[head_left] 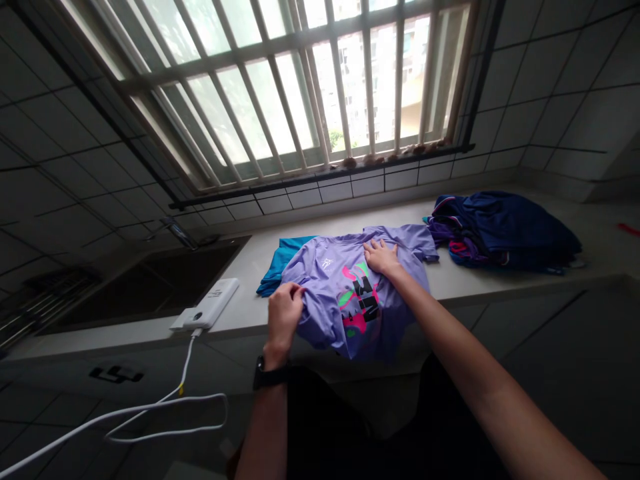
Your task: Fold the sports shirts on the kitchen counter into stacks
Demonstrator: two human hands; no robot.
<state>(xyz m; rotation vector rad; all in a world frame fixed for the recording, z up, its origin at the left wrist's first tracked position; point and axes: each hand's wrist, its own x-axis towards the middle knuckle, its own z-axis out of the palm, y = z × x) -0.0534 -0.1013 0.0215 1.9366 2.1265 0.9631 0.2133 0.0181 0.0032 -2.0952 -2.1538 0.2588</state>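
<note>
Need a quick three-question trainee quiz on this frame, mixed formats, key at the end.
1. Short answer: which hand is closed at the near-left side of the purple shirt, and which lies spread on it?

2. True or false: the dark blue pile of clothes lies to the right of the shirt.

3. Multiple choice: what shows partly covered by the shirt?
A) the teal cloth
B) the white device
C) the faucet

Key: 1. The left hand is closed there; the right hand is spread. 2. True. 3. A.
</note>
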